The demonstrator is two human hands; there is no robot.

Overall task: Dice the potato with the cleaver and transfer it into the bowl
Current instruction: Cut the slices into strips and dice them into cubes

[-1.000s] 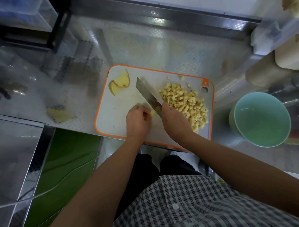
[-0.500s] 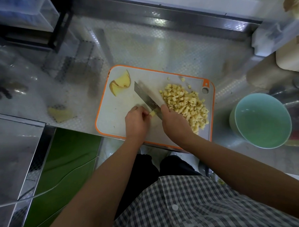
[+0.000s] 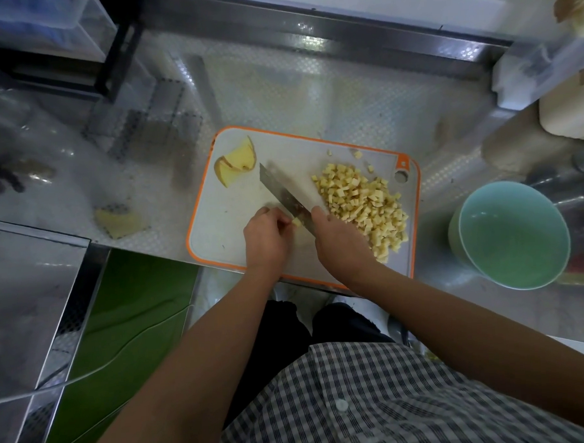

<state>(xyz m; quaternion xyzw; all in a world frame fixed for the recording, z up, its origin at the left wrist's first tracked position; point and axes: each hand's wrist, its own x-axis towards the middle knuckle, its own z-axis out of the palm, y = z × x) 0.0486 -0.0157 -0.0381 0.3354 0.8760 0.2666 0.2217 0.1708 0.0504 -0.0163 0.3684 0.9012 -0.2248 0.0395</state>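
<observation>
Pile (image 3: 363,204) diced; my left fingers (image 3: 281,219) pinch a small potato bit (image 3: 296,223), right fingers (image 3: 318,214) grip the cleaver (image 3: 281,193); bowl (image 3: 512,238) empty, transfer remains.

Cleaver (image 3: 284,198) at potato piece (image 3: 296,223), diced pile (image 3: 363,204), bowl (image 3: 512,235)

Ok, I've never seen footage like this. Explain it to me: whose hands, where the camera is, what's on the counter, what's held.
No machine: these are a person's two bare hands. All pictures come from one camera worn on the head, looking down. The right hand grips a cleaver over a cutting board. The left hand pinches a small piece of potato beside the blade. A pile of diced potato lies on the board's right side, a few slices at its far left corner. A green bowl, no potato in it, stands on the metal counter to the right.
</observation>
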